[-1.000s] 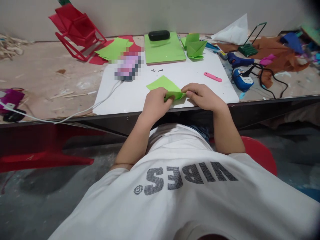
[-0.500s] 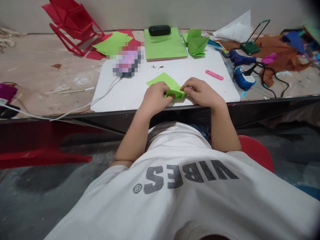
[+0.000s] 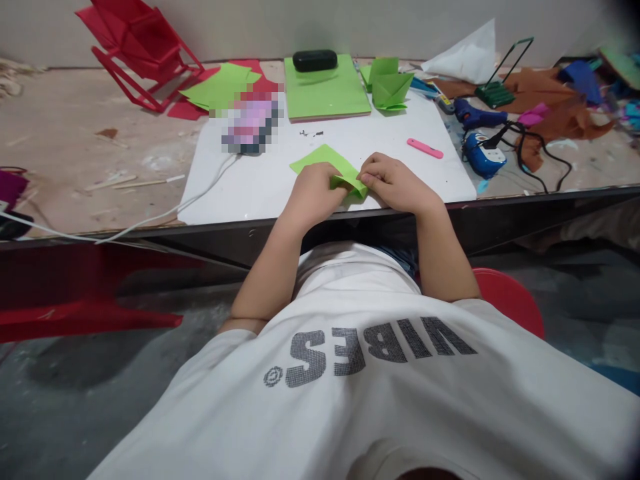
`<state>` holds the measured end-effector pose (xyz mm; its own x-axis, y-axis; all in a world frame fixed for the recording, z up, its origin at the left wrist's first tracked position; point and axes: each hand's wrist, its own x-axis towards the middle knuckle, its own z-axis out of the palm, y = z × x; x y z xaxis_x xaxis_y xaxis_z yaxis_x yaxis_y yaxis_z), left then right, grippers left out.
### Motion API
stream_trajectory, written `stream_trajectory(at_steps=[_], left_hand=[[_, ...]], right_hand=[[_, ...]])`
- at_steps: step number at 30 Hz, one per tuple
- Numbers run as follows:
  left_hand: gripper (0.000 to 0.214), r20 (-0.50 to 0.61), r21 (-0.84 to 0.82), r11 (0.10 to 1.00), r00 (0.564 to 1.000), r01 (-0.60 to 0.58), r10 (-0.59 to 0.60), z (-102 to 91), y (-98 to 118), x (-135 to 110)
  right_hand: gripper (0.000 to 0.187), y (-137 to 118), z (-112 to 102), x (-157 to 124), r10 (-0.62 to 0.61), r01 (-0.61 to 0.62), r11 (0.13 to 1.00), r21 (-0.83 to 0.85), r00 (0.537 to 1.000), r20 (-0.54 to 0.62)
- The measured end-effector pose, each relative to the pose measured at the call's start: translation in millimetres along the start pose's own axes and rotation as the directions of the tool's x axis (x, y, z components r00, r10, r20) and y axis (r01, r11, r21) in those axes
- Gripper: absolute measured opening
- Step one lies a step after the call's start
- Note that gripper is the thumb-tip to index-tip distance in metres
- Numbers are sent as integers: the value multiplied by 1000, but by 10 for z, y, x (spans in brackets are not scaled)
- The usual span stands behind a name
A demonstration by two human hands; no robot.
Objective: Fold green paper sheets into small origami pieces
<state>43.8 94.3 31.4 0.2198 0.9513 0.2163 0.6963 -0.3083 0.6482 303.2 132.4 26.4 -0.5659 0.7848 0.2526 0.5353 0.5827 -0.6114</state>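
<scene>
A light green sheet of paper (image 3: 320, 159), partly folded, lies on a white board (image 3: 260, 183) at the near edge of the table. My left hand (image 3: 313, 195) is closed on the paper's near left part, fingers curled over a fold. My right hand (image 3: 395, 183) pinches the same paper from the right, fingertips pressed together on the fold. The two hands almost meet over the crease. Much of the fold is hidden under my fingers.
Behind the board lie a green pad (image 3: 325, 93) with a black case (image 3: 315, 60), folded green paper shapes (image 3: 390, 87), loose green sheets (image 3: 220, 87), a pink cutter (image 3: 425, 148), a blue glue gun (image 3: 477, 117) with cable, and a red model chair (image 3: 140, 53). A white cable (image 3: 150, 223) crosses left.
Both hands stayed on the green paper, working the fold; the right fingertips slid slightly left toward the left hand. The view shifted a little.
</scene>
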Motion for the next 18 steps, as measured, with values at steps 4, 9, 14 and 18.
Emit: stream_trajectory(at_steps=[4, 9, 14, 18], left_hand=[[9, 12, 5, 1000, 999, 31, -31, -3, -5, 43], [8, 4, 46, 998, 999, 40, -40, -38, 3, 48], [7, -20, -5, 999, 998, 54, -54, -54, -12, 20], [3, -25, -57, 995, 996, 84, -85, -80, -49, -14]], right_hand=[[31, 31, -2, 13, 15, -15, 1000, -21, 1000, -27], [28, 81, 8, 33, 14, -15, 1000, -20, 998, -64], [24, 72, 11, 36, 43, -43, 999, -6, 997, -72], [24, 46, 3, 34, 42, -42, 999, 5, 996, -76]])
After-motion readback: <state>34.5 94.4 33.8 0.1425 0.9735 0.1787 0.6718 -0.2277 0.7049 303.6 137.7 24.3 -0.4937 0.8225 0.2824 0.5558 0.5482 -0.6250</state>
